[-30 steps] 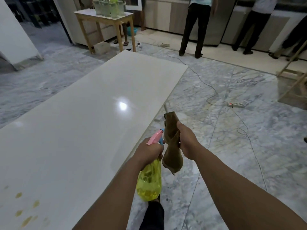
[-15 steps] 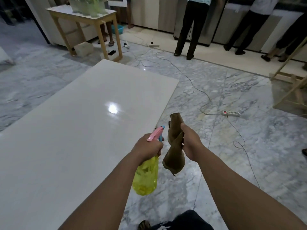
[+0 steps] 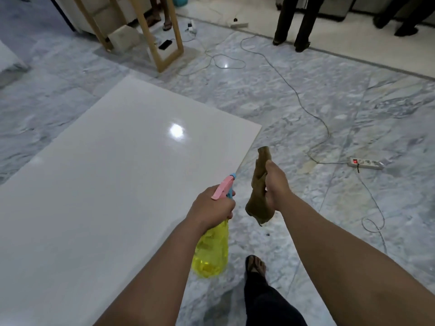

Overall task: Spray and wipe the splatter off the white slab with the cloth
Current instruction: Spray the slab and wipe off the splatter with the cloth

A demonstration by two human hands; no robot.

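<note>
A large glossy white slab (image 3: 106,189) lies flat on the left, its right edge running beside me. No splatter shows on the part of it now in view. My left hand (image 3: 210,209) grips the neck of a yellow spray bottle (image 3: 211,252) with a pink and blue trigger head, held over the slab's right edge. My right hand (image 3: 276,184) grips a bunched brown cloth (image 3: 259,198), which hangs above the marble floor just right of the slab.
Grey marble floor (image 3: 306,102) surrounds the slab. A cable runs to a power strip (image 3: 366,163) at right. A wooden table's legs (image 3: 164,43) stand beyond the slab's far end. People's legs (image 3: 293,22) stand at the back. My foot (image 3: 255,267) is beside the slab.
The view has moved forward along the slab and tilted down. The yellow splatter at the near left corner has left the frame. Both hands keep their hold on bottle and cloth.
</note>
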